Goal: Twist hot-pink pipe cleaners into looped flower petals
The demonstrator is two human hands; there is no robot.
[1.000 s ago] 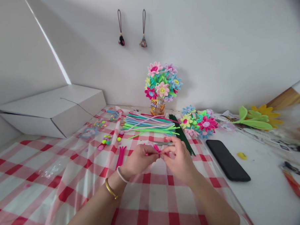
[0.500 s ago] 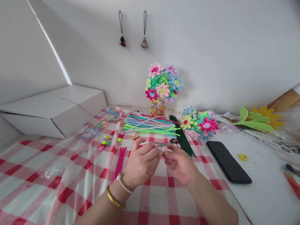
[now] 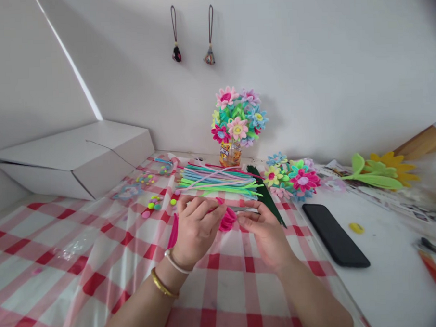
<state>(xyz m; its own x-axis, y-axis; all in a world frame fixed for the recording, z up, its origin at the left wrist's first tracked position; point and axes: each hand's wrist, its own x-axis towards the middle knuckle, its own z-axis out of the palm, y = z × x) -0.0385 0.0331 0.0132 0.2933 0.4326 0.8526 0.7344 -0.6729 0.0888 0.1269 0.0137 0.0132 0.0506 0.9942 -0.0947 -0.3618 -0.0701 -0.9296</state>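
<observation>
My left hand (image 3: 197,229) and my right hand (image 3: 265,233) meet over the red-checked tablecloth (image 3: 99,265). Both pinch a bright pink pipe cleaner piece (image 3: 227,220) that is bent into small loops between them. My left fingers curl round its left end, my right fingertips grip its right end. A few loose pink pipe cleaners (image 3: 173,229) lie just left of my left hand. Behind my hands lies a spread pile of coloured pipe cleaners (image 3: 219,181) and a bundle of dark green stems (image 3: 267,195). Scissors (image 3: 245,209) lie just beyond my right fingers.
A jar of finished pipe cleaner flowers (image 3: 237,121) stands at the wall, more flowers (image 3: 291,177) lie to its right. A black phone (image 3: 335,234) lies right of my right hand. Small pompoms (image 3: 155,203) sit at left. A white box (image 3: 73,158) fills the back left.
My hands shifted slightly away from me and turned the pink piece, and its looped pink shape now shows between my fingers. The view tilted a little.
</observation>
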